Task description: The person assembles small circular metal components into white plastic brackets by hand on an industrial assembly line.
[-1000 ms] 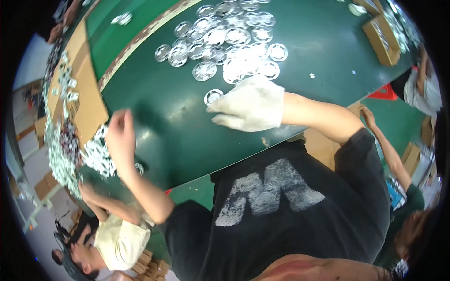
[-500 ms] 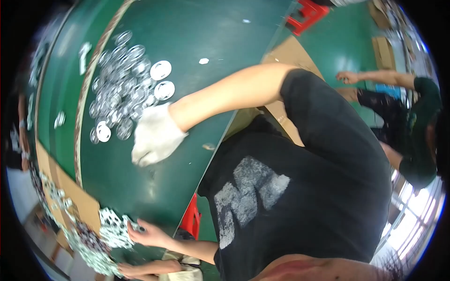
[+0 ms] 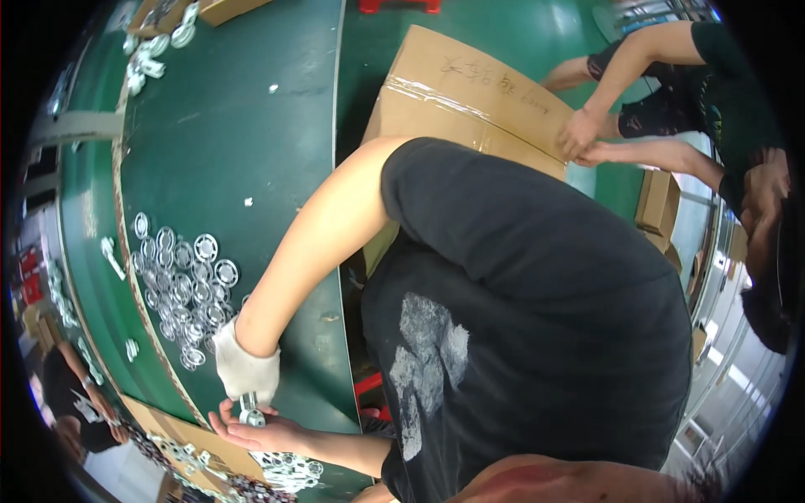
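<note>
Big cardboard box (image 3: pixel 470 92) w/ taped flaps right of green table (image 3: pixel 243 126); co-worker's hands (image 3: pixel 587 138) on it.

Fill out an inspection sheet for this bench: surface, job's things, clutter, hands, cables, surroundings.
Surface: green table, mostly bare in the middle.
Job's things: heap of round silver discs; a small metal part between the hands.
Clutter: loose white pieces at the far end.
Hands: gloved hand grips the part; bare hand cupped under it, palm up.
Cables: nothing seen.
Surroundings: taped cardboard box; another person's hands on it.
</note>
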`<state>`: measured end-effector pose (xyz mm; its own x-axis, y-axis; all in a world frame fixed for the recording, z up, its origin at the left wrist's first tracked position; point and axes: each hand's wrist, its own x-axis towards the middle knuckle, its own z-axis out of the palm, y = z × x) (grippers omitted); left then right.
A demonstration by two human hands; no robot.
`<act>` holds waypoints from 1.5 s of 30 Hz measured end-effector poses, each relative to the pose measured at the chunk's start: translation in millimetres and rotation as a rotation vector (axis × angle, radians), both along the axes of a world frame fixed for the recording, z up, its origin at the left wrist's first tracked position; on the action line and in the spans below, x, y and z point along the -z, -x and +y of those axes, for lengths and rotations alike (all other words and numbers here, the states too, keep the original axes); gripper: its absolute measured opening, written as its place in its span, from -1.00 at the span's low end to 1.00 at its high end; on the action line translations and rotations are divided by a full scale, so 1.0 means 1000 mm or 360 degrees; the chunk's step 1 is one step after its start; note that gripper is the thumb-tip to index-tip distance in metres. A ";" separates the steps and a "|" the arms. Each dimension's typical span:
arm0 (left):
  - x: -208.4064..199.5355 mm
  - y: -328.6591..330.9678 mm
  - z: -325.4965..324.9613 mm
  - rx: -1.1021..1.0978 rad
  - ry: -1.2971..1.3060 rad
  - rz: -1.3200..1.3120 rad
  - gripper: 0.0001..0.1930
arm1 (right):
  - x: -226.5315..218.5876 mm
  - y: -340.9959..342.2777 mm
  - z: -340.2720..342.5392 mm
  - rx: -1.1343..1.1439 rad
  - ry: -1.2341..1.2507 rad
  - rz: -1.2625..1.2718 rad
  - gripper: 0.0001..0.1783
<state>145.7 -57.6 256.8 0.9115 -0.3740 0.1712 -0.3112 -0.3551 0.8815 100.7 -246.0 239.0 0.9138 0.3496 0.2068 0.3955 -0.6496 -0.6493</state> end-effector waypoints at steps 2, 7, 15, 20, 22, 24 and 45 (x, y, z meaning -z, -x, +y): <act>0.005 -0.017 -0.003 0.0011 0.0109 -0.0009 -0.42 | -0.003 -0.002 0.007 -0.0047 -0.0050 0.0085 -0.51; 0.004 -0.039 -0.015 0.0099 -0.0198 0.0439 -0.40 | 0.013 -0.013 -0.019 0.0206 -0.0054 -0.0123 -0.67; 0.010 -0.046 0.002 0.0142 0.0049 0.0682 -0.54 | 0.014 -0.004 -0.009 0.0351 -0.0122 -0.0430 -0.69; 0.024 -0.058 -0.021 0.0410 0.0066 0.0372 -0.52 | 0.019 -0.008 -0.031 0.0442 -0.0120 -0.0376 -0.71; 0.008 -0.052 -0.005 0.0244 0.0094 0.0381 -0.60 | 0.010 -0.013 -0.016 0.0459 -0.0177 -0.0460 -0.73; 0.000 -0.059 0.016 0.0187 0.0094 0.0455 -0.65 | 0.011 -0.028 0.001 0.0444 -0.0298 -0.0402 -0.72; 0.022 -0.034 -0.022 0.0534 -0.0383 -0.0687 -0.63 | -0.013 -0.002 -0.070 0.1237 -0.0143 -0.0458 -0.56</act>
<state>179.4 -79.1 234.4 0.6036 -0.7040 0.3744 -0.7532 -0.3495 0.5572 102.9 -316.1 252.2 0.7952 -0.3879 0.4660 0.0140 -0.7566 -0.6537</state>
